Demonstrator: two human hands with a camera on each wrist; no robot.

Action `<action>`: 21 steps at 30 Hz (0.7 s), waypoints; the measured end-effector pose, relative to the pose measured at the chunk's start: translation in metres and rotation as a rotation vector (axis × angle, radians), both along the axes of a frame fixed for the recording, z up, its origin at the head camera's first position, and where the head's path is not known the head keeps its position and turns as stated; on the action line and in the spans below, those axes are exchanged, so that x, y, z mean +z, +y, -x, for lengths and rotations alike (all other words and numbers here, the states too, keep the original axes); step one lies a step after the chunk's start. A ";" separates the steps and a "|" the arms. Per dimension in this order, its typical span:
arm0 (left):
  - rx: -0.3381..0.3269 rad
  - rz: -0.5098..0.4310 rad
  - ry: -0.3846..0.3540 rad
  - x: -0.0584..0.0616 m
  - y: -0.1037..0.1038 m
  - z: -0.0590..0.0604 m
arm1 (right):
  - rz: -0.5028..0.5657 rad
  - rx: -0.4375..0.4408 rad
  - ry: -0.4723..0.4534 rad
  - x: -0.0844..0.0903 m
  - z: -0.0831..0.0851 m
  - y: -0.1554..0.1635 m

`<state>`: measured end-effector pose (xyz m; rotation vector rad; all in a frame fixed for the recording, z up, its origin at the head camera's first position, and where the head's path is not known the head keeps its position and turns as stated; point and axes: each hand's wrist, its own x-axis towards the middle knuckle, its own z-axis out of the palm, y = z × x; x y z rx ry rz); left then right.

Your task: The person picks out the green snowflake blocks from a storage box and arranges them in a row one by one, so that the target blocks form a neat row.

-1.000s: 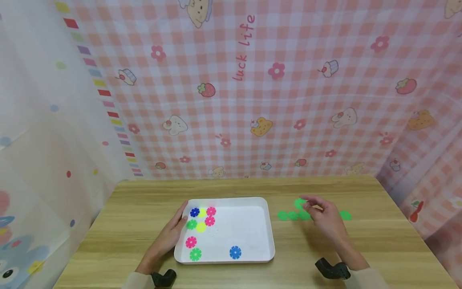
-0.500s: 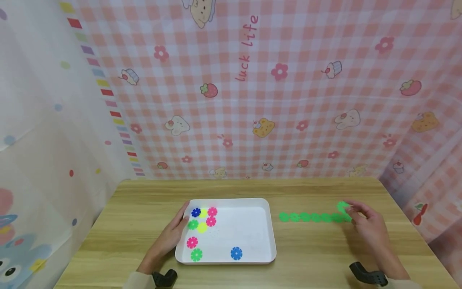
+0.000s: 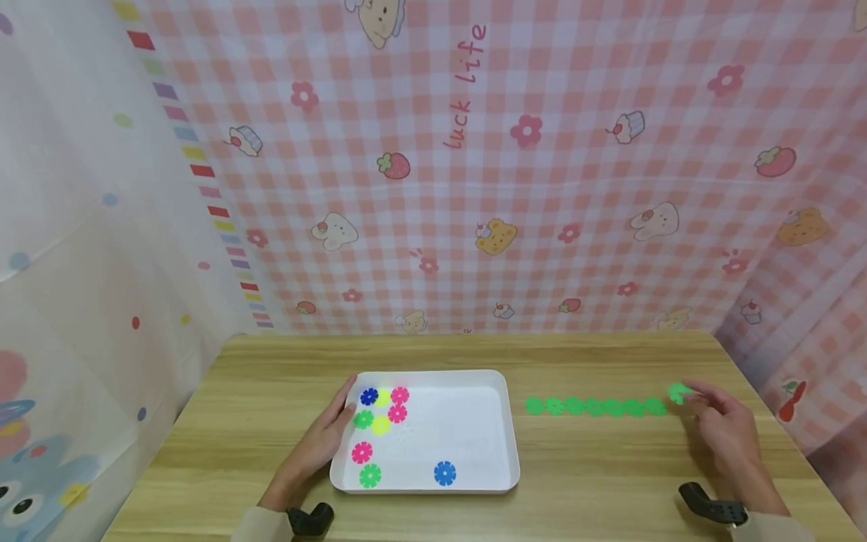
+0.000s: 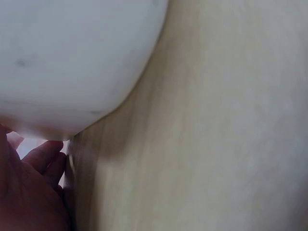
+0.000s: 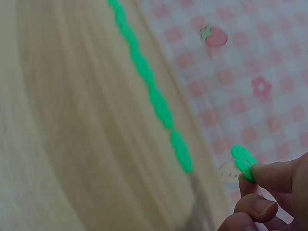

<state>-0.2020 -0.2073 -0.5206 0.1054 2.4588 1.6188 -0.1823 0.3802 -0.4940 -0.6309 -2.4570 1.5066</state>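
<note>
- A green notched disc (image 3: 677, 393) is pinched between the thumb and forefinger of the right hand (image 3: 728, 430); its other fingers are curled beneath, as is shown in the right wrist view.
- The disc is held raised above the counter (image 3: 576, 470), just beyond the right end of a row of green discs (image 3: 594, 407) and apart from it.
- Seven discs are laid in that row, edge to edge or slightly overlapped; which of the two cannot be told.
- The left wall of a white tray (image 3: 512, 444) is gripped by the left hand (image 3: 318, 440), with the thumb placed at the rim and the fingers outside.
- In the tray, a dark blue disc (image 3: 369, 397), two yellow discs (image 3: 381, 425), three pink discs (image 3: 362, 452) and two green ones (image 3: 369, 476) are gathered on the left; a lighter blue disc (image 3: 445, 473) is set near the front edge.
- Behind the counter, a pink checked cloth (image 3: 433, 196) is hung.
</note>
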 end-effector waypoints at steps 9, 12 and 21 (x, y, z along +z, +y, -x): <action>-0.009 0.001 -0.001 0.001 0.000 0.000 | 0.040 -0.065 0.000 -0.016 0.006 0.006; -0.009 -0.003 -0.002 0.001 0.000 0.000 | 0.002 -0.061 -0.026 -0.018 0.008 0.007; -0.007 -0.021 -0.011 0.002 0.000 -0.001 | -0.121 -0.065 -0.049 -0.025 0.011 0.008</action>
